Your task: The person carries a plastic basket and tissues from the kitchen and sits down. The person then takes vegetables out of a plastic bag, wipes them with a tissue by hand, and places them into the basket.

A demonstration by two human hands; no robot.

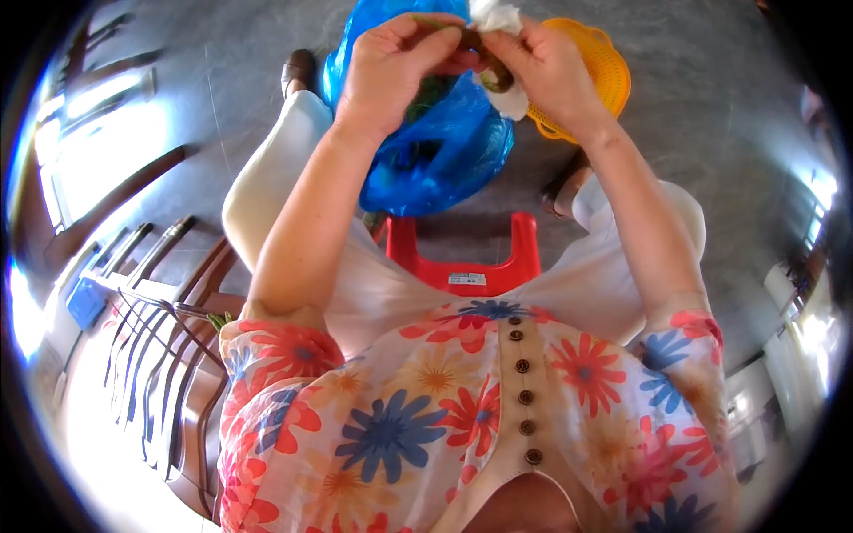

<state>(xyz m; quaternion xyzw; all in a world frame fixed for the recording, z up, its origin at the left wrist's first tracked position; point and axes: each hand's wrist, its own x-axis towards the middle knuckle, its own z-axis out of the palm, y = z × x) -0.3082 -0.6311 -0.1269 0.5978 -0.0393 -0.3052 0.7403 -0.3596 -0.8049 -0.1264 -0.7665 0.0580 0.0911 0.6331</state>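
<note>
Above the blue plastic bag (444,169), both hands meet over a curved brownish-green piece (496,73), whose exact kind I cannot make out. My left hand (391,71) pinches its left end between thumb and fingers. Closed around the right side of the same piece, my right hand (555,84) also has a crumpled white tissue (513,102) in its fingers. Part of the tissue sticks up above the fingertips. Dark green leafy stuff (433,93) shows in the mouth of the bag, partly hidden by my left hand.
A yellow plastic basket (609,75) stands on the grey floor (258,53) just beyond my right hand. Between my legs is a red plastic stool (462,277). Wooden chairs (178,355) stand at the left.
</note>
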